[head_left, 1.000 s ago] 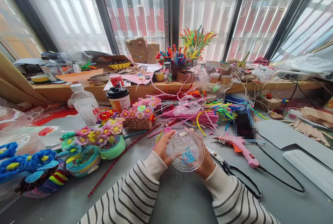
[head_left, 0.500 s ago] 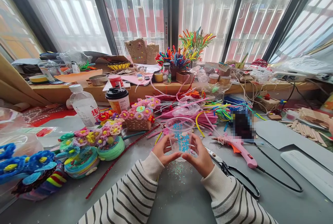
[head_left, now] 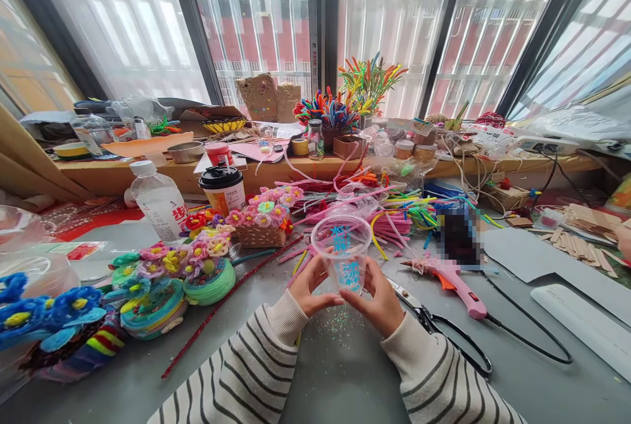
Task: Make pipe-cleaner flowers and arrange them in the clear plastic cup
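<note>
Between my two hands is a clear plastic cup (head_left: 345,250) with blue lettering, its open rim tipped a little toward me. My left hand (head_left: 312,287) grips the cup's left side, thumb in front and fingers behind. Around the right side curls my right hand (head_left: 377,296), its thumb close to the cup's base. The two thumbs nearly meet in front. On the grey table just below lies a scatter of shiny glitter bits (head_left: 340,327). Beside my right wrist rest black-handled scissors (head_left: 436,325), partly covered by the sleeve.
A pink glue gun (head_left: 458,287) with a black cord lies right of the scissors. Pipe cleaners (head_left: 345,207) pile behind the cup. Left stand a water bottle (head_left: 158,204), a lidded drink cup (head_left: 223,190), a flower basket (head_left: 261,235) and fuzzy flower pots (head_left: 210,287). A person's hand shows at the right edge.
The cup has tilted, its rim coming toward me, so more of its opening shows. My hands have shifted only slightly around it.
</note>
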Motion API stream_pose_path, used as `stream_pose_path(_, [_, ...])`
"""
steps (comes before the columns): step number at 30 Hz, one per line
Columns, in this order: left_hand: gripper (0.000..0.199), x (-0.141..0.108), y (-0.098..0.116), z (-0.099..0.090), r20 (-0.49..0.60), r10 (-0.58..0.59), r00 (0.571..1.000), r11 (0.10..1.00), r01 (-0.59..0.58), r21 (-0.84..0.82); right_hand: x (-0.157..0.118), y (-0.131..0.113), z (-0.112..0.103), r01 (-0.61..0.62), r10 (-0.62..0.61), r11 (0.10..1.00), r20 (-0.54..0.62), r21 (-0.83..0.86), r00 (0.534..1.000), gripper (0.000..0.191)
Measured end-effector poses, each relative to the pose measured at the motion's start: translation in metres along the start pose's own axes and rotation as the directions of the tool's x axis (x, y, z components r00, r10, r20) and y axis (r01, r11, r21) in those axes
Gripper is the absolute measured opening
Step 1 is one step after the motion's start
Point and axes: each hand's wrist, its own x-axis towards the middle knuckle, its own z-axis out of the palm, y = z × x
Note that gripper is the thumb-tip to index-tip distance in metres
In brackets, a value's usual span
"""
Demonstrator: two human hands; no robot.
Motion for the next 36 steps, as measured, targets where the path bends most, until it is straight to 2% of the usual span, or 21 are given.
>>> stream_pose_path(2, [0.092, 0.000, -0.004, -0.002, -0.024, 0.011, 1.000, 1.000, -0.010, 0.021, 0.000, 0.000, 0.001, -0.050, 0.048, 0.991, 0.025, 0.123, 0.999, 0.053])
stream_pose_path(4, [0.090, 0.000, -0.009, -0.004, -0.063, 0.025, 0.998, 0.999, -0.023, 0.032, 0.000, 0.001, 0.000, -0.055, 0.056, 0.993, -0.008, 0.106, 0.998, 0.053])
stream_pose_path(8, [0.088, 0.001, -0.016, -0.007, -0.086, 0.029, 0.996, 0.999, -0.025, 0.046, 0.000, 0.004, -0.003, 0.024, -0.051, 0.980, -0.135, -0.198, 0.990, 0.066])
stream_pose_path(10, [0.089, 0.001, -0.015, -0.006, -0.109, 0.016, 0.994, 0.998, -0.010, 0.060, -0.001, 0.004, -0.004, 0.047, -0.099, 0.959, -0.175, -0.278, 0.980, 0.066])
stream_pose_path(16, [0.093, 0.000, -0.007, -0.003, -0.120, -0.032, 0.992, 0.996, 0.042, 0.083, -0.001, 0.004, -0.002, 0.011, -0.042, 0.983, -0.170, -0.181, 0.985, 0.066])
stream_pose_path(24, [0.095, 0.001, -0.015, -0.005, -0.104, -0.002, 0.995, 0.993, 0.014, 0.120, 0.002, 0.005, -0.002, -0.041, 0.021, 0.995, -0.205, -0.093, 0.978, 0.069])
stream_pose_path(31, [0.090, 0.000, -0.013, -0.004, -0.076, -0.002, 0.997, 0.990, 0.012, 0.140, 0.003, 0.006, -0.003, 0.010, -0.063, 0.984, -0.303, -0.175, 0.951, 0.072])
stream_pose_path(36, [0.090, -0.001, -0.012, -0.002, -0.078, -0.015, 0.997, 0.989, 0.026, 0.144, 0.003, 0.009, -0.004, 0.024, -0.098, 0.973, -0.316, -0.228, 0.944, 0.068])
